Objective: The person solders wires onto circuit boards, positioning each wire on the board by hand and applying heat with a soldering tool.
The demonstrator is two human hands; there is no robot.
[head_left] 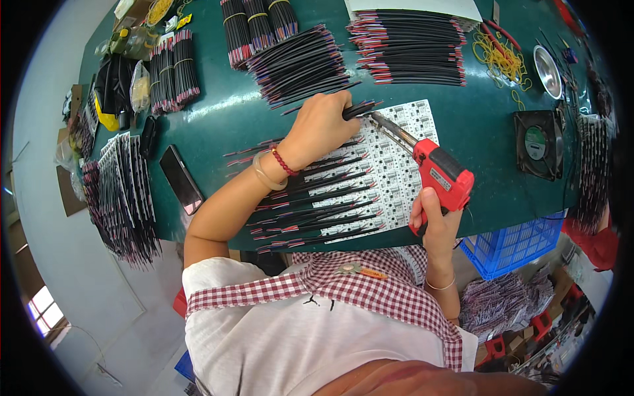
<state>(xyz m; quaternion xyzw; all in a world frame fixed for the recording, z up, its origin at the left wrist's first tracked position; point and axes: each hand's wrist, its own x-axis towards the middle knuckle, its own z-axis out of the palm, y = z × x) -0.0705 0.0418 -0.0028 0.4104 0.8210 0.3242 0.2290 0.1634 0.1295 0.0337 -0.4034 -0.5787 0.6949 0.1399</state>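
My right hand (436,212) grips the handle of a red and black soldering gun (441,173). Its metal tip points up and left, to the far edge of a white circuit board panel (403,191). There, my left hand (323,125) is closed on several short black cables (362,109) with coloured wire ends, right beside the tip. Whether the tip touches a wire is too small to tell. Below my left hand, rows of black cables (317,220) lie across the panel, their ends on its pads. The panel rests near the table's front edge.
Loose black cables (300,65) and a larger stack (409,49) lie beyond the panel. Tied bundles (175,72) and a phone (181,178) are at left. At right are yellow bands (498,58), a metal bowl (547,71), a fan (538,144) and a blue crate (512,247) below the table.
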